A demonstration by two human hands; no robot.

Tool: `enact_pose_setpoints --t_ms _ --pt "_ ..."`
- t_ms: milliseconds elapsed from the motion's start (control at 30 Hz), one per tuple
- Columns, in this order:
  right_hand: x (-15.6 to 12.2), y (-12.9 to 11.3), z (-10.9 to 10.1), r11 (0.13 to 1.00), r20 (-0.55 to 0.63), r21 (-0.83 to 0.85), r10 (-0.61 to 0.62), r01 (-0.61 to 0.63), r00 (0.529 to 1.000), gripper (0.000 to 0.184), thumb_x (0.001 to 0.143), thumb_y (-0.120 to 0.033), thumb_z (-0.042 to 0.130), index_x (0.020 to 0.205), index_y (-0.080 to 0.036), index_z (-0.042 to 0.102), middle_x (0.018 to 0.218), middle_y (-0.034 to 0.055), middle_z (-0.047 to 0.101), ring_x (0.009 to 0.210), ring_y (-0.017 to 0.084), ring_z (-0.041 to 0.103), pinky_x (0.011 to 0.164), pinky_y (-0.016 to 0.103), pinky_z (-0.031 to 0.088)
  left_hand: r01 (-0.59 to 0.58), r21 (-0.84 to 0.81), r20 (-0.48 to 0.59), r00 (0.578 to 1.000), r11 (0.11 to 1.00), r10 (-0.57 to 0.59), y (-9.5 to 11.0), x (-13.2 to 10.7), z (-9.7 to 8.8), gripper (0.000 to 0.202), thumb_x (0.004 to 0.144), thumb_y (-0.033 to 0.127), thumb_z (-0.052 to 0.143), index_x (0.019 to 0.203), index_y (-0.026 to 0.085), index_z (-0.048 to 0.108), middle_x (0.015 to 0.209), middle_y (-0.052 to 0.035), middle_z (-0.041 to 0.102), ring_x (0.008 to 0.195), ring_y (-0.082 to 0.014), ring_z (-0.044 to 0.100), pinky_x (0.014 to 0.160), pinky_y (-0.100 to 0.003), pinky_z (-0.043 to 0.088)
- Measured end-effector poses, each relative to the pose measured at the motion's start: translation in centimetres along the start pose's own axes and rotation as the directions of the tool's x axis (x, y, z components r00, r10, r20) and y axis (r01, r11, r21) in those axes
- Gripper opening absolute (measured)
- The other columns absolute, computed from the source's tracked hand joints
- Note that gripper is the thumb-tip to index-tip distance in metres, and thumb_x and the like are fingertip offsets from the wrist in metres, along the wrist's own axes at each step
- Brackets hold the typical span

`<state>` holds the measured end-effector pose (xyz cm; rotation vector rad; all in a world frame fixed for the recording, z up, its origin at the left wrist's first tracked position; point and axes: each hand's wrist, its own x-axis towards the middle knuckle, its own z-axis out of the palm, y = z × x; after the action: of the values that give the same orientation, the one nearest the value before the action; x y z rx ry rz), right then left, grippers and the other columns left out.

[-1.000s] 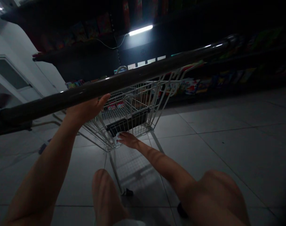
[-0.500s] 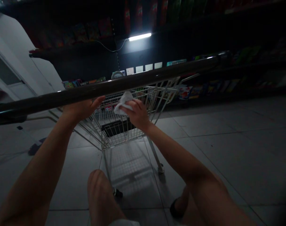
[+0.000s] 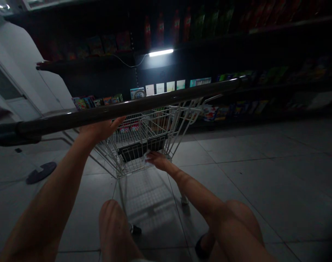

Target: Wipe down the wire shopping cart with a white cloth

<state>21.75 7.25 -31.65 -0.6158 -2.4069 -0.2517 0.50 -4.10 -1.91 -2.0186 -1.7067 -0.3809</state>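
Observation:
My left hand (image 3: 99, 130) sits under the dark cart handle (image 3: 100, 111), its thumb pointing up along the bar and its fingers out of sight. My right hand (image 3: 161, 162) is low at the near end of the wire shopping cart basket (image 3: 111, 156). It pinches a white tissue or cloth (image 3: 147, 159) against the wires. A black panel (image 3: 141, 151) lies inside the basket, just past the tissue. Small red packets (image 3: 126, 128) show through the mesh.
Dark shelves of bottles (image 3: 160, 32) and packets run behind the cart under a lit tube lamp (image 3: 161, 52). A white wall (image 3: 18, 54) stands at the left. A dark round object (image 3: 41, 172) lies on the grey tiled floor (image 3: 250, 163). My bare knees fill the bottom.
My right hand has dropped with the tissue from the top of the basket to its low near wires. The view has swung, leaving the handle and shelves more level. My left hand stays on the handle.

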Motion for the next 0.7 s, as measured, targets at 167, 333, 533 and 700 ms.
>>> enact_pose_setpoints --t_ms 167,333,533,700 --pt "3.5 4.9 -7.7 0.976 -0.288 -0.207 -0.134 0.075 0.948 0.030 0.097 -0.014 0.053 0.112 -0.030 0.074 0.120 0.0027 0.066 0.114 0.018 0.055 0.106 0.037 0.052 0.003 0.000 0.001 1.000 1.000 -0.003 -0.3 0.2 0.2 0.062 0.096 0.063 0.030 0.122 0.026 0.072 0.091 -0.0100 0.077 0.105 -0.0325 0.069 0.092 -0.042 0.046" --pt "5.8 7.2 -11.4 0.962 -0.545 -0.227 0.003 -0.151 0.838 0.032 0.100 -0.018 0.049 0.116 -0.033 0.072 0.124 0.0041 0.058 0.120 0.021 0.047 0.110 0.043 0.046 0.008 0.009 -0.050 0.999 1.000 -0.007 -0.3 0.1 0.3 0.061 0.095 0.065 0.032 0.121 0.028 0.072 0.087 -0.0080 0.076 0.107 -0.0332 0.067 0.094 -0.044 0.045" --pt "2.6 5.1 -2.4 0.954 -0.486 -0.130 0.177 -0.271 0.856 0.030 0.097 -0.014 0.051 0.108 -0.026 0.076 0.111 0.0097 0.059 0.110 0.021 0.047 0.105 0.038 0.047 0.035 0.076 -0.059 0.998 0.996 -0.031 0.0 0.1 0.1 0.064 0.093 0.068 0.030 0.103 0.025 0.077 0.077 -0.0098 0.073 0.098 -0.0345 0.067 0.091 -0.047 0.046" --pt "2.4 4.8 -4.1 0.967 -0.471 -0.090 0.170 -0.239 0.865 0.032 0.095 -0.012 0.051 0.113 -0.026 0.074 0.115 0.0089 0.058 0.112 0.021 0.048 0.107 0.038 0.046 0.038 0.070 -0.086 0.996 0.997 -0.032 0.1 0.1 0.2 0.060 0.091 0.067 0.035 0.103 0.026 0.076 0.082 -0.0099 0.075 0.099 -0.0343 0.067 0.088 -0.045 0.048"
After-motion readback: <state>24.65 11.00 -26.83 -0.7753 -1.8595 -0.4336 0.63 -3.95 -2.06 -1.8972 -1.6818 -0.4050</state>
